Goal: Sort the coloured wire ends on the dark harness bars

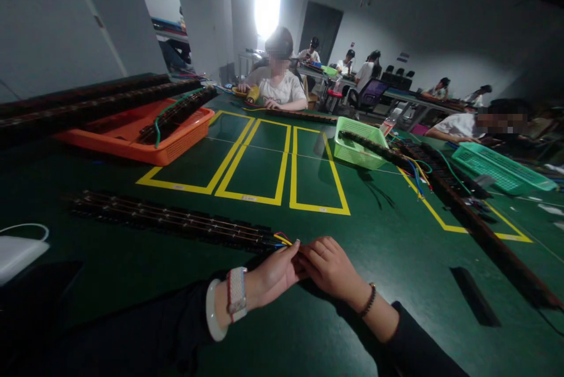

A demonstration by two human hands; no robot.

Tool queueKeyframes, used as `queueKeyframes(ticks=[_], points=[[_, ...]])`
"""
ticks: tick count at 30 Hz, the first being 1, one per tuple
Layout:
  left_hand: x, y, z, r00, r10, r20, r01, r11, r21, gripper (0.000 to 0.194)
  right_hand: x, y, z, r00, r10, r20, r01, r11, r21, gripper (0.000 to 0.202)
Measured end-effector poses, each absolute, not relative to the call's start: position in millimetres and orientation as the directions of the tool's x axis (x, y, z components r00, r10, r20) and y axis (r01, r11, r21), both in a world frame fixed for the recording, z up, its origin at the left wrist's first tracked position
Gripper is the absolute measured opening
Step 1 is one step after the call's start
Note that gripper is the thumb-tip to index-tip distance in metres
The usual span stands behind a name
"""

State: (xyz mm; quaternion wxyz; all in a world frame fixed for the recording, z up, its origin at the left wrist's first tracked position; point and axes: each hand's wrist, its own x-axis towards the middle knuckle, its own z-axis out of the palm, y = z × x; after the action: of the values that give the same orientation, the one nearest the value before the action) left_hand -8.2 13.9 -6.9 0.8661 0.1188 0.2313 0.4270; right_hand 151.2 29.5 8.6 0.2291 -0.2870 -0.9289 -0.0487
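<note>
A long black strip assembly [176, 219] with copper-coloured lines along it lies flat on the green table. Short coloured wires [282, 240], yellow, red and blue, come out of its right end. My left hand [275, 271] is closed on these wires, thumb on top. Against its fingertips, my right hand [330, 265] is closed in a pinch where the wires run in. The wire ends are hidden between the fingers of both hands.
An orange basket [185, 141] with similar strips stands at the left. Yellow tape frames [249, 196] mark the table. A light green basket [359, 157] and more strips [480, 224] are at the right. A co-worker [282, 86] sits opposite.
</note>
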Motion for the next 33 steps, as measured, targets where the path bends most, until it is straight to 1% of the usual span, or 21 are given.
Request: queueKeyframes(ticks=[2,3,5,7,9,12,16,18,21,22,25,30,33], points=[[-8.8,14.1,-8.5,0.523,0.804,-0.283,-0.696,0.595,0.402,0.012,156.2,29.2,12.6,-0.714,0.498,0.492,0.531,0.844,-0.083,0.023],[-9.5,14.2,-8.6,0.534,0.800,-0.274,-0.693,0.599,0.400,0.013,159.6,29.2,14.9,-0.714,0.470,0.519,0.511,0.857,-0.073,0.024],[-11.4,14.4,-7.5,0.567,0.780,-0.263,-0.672,0.623,0.401,0.015,167.1,29.3,19.1,-0.727,0.392,0.563,0.466,0.885,-0.015,0.024],[-13.7,14.6,-5.3,0.599,0.753,-0.274,-0.636,0.655,0.409,0.017,173.2,29.3,22.0,-0.752,0.317,0.578,0.423,0.904,0.054,0.020],[-15.6,14.9,-2.6,0.610,0.735,-0.296,-0.609,0.674,0.419,0.019,176.5,28.6,23.4,-0.796,0.252,0.551,0.379,0.917,0.128,0.020],[-17.6,15.0,0.5,0.602,0.729,-0.326,-0.593,0.682,0.429,0.022,177.7,26.1,24.1,-0.862,0.177,0.476,0.311,0.924,0.220,0.028],[-19.0,15.5,1.4,0.619,0.722,-0.309,-0.602,0.689,0.405,0.026,179.6,23.3,26.3,-0.891,0.140,0.432,0.276,0.922,0.271,0.038],[-19.7,16.2,0.7,0.629,0.728,-0.274,-0.625,0.682,0.379,0.026,181.8,23.3,27.9,-0.892,0.137,0.430,0.281,0.914,0.292,0.034],[-20.5,17.7,0.0,0.623,0.746,-0.235,-0.659,0.663,0.355,0.028,185.1,24.5,29.5,-0.882,0.136,0.452,0.307,0.893,0.330,0.011],[-20.6,18.2,-0.1,0.615,0.753,-0.233,-0.667,0.654,0.356,0.028,186.1,24.9,29.4,-0.877,0.136,0.461,0.315,0.887,0.337,0.007],[-20.0,19.6,-0.4,0.593,0.767,-0.246,-0.674,0.639,0.370,0.031,188.8,25.8,27.3,-0.870,0.149,0.470,0.323,0.892,0.316,0.018],[-17.5,20.1,-2.5,0.563,0.786,-0.254,-0.667,0.614,0.423,0.034,191.4,28.2,21.9,-0.849,0.187,0.495,0.329,0.919,0.217,0.018],[-16.5,19.1,-2.8,0.536,0.796,-0.280,-0.656,0.602,0.455,0.035,191.6,31.3,20.5,-0.820,0.213,0.531,0.326,0.937,0.127,0.025]])
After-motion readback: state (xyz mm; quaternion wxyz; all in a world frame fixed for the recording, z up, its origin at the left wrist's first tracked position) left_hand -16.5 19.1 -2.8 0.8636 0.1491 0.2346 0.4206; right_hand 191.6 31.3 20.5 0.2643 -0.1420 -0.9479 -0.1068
